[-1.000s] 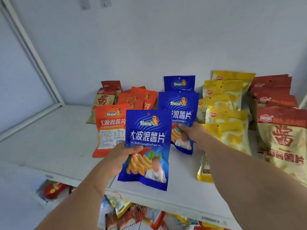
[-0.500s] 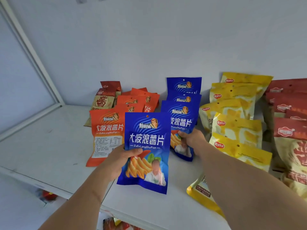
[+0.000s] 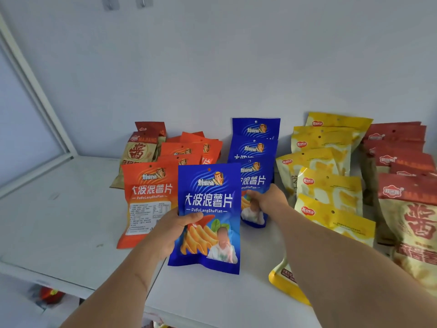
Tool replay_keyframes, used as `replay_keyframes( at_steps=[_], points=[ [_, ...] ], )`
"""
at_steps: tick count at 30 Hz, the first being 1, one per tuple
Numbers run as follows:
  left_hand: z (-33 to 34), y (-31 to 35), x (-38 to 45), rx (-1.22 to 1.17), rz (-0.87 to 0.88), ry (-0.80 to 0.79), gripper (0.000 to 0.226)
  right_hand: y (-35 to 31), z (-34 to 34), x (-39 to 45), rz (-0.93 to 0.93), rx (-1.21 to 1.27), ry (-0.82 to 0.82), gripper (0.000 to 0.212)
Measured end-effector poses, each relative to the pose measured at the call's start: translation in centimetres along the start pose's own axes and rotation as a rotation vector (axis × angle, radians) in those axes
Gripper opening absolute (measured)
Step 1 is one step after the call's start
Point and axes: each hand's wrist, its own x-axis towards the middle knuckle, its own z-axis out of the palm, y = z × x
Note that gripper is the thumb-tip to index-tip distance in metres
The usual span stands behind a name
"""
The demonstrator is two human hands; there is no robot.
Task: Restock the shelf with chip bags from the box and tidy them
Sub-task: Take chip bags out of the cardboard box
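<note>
My left hand [image 3: 171, 229] grips a blue chip bag [image 3: 210, 209] by its left edge and holds it upright over the white shelf [image 3: 61, 223]. Behind it, my right hand [image 3: 267, 200] holds the lower part of the front bag in a row of blue bags [image 3: 255, 143] leaning toward the back wall. Left of that row stand orange bags [image 3: 149, 195], the front one showing its label side.
Yellow bags [image 3: 328, 188] overlap in a row right of the blue ones, and one lies flat under my right forearm. Red and beige bags [image 3: 411, 209] fill the far right; two more [image 3: 142, 147] stand at the back left. A white frame bar [image 3: 35, 91] bounds the shelf's left side.
The view has dropped slightly and shifted back. Both hands keep their bags; the held blue bag stays in front of the blue row.
</note>
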Motion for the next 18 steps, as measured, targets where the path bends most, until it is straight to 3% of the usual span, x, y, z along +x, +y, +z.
replay_keyframes(
  at_steps=[2, 7, 12, 18],
  points=[
    [0.0, 0.3, 0.1, -0.002, 0.012, 0.002, 0.033, -0.8, -0.2, -0.3, -0.013, -0.006, 0.027, 0.019],
    [-0.7, 0.6, 0.1, 0.014, 0.041, 0.008, 0.059, -2.6, 0.2, -0.4, 0.016, 0.039, 0.078, 0.040],
    [-1.4, 0.3, 0.7, 0.019, 0.054, 0.035, 0.053, -2.3, 1.0, 0.0, 0.060, -0.018, 0.150, 0.043],
    [-0.6, -0.1, 2.6, 0.023, 0.019, 0.010, 0.038, -1.0, 1.1, 0.5, 0.111, 0.096, 0.199, 0.046]
  ],
)
